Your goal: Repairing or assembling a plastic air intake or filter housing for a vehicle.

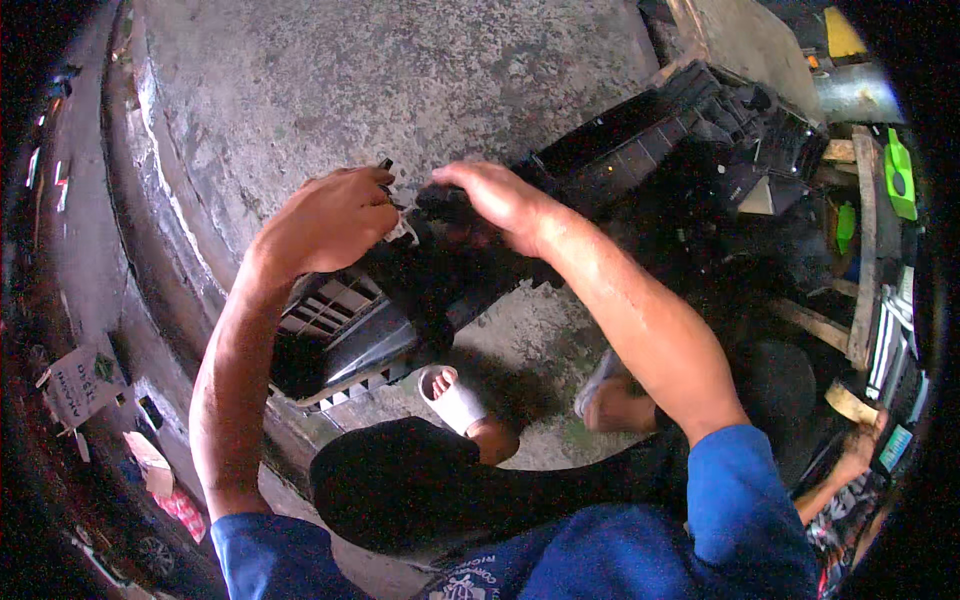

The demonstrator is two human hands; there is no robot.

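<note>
My left hand (335,218) is closed, fingers curled in, and a small dark tip sticks up past its knuckles. What it grips is mostly hidden; a pale, shiny bit shows beneath the fingers. Close by on the right, my right hand (497,203) bends over a dark lump (443,207), its fingers together and partly lost in shadow. Both hands are above a long black plastic piece (375,340) with a slotted grille-like section at its lower left end. Its middle is too dark to make out.
A black ribbed part (625,145) extends toward the upper right, beside a wooden board (745,45). Wooden slats (862,250) and bright green pieces (900,175) lie at the right. My sandalled foot (455,400) is on the concrete floor (330,80). A cardboard piece (85,385) lies left.
</note>
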